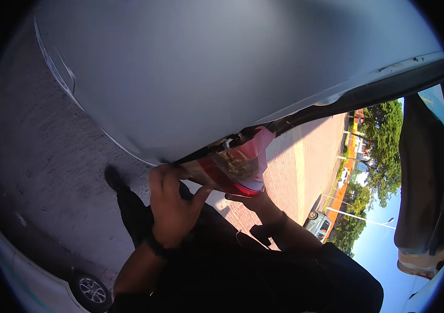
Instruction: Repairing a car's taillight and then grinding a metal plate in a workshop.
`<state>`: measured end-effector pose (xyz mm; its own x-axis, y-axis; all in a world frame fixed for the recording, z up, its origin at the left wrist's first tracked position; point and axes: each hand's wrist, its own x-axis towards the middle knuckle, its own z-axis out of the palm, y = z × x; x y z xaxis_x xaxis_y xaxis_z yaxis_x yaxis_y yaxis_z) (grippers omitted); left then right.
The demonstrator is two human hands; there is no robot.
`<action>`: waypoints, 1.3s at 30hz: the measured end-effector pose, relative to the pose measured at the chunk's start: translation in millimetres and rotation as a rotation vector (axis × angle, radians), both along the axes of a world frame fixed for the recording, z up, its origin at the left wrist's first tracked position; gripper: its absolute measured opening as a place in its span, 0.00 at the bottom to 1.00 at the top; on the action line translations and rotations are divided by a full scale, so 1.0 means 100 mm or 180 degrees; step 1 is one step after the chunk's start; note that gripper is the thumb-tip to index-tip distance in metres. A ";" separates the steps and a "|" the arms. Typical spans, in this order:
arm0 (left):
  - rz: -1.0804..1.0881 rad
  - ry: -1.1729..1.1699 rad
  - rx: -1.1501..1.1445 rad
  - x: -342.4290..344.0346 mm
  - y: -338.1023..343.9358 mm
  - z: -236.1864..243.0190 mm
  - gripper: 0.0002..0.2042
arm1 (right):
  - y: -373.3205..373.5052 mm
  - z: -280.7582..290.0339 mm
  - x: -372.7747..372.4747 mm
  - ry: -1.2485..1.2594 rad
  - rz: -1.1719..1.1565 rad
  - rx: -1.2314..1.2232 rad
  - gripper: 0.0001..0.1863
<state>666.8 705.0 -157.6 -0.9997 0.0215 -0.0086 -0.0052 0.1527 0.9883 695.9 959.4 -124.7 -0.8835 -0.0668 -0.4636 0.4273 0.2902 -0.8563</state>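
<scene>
A car tail light [227, 169] with red and clear lens parts and brownish dirt on it sits at the edge of a silver-grey car panel [206, 68]. Dark gaps and small fittings show between the lamp and the bodywork. My left hand [174, 201] grips the lamp's left end, fingers bent over its edge and thumb along its lower side. From below, my right hand [258, 204] holds the lamp's right end, its fingers partly hidden behind the red rim. Each wrist wears a dark band.
Dark-trimmed bodywork [425, 172] stands open at the right. Another light-coloured car with a wheel [92, 288] is at lower left. Grey pavement [75, 182] lies to the left, sunlit paving [295, 177] to the right. A van [317, 225] and trees stand farther off.
</scene>
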 end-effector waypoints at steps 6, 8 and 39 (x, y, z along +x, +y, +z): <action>-0.0165 -0.0003 -0.0116 -0.03 -0.02 0.06 0.27 | -0.10 0.11 0.02 0.0012 0.0052 0.0279 0.62; -0.0097 0.0025 -0.0103 -0.02 -0.02 0.04 0.26 | -0.16 0.15 -0.05 -0.0044 0.0188 0.0572 0.61; 0.0156 0.0080 -0.0899 0.32 0.42 0.10 0.19 | -0.12 -0.20 -0.55 0.2086 0.0647 0.1236 0.61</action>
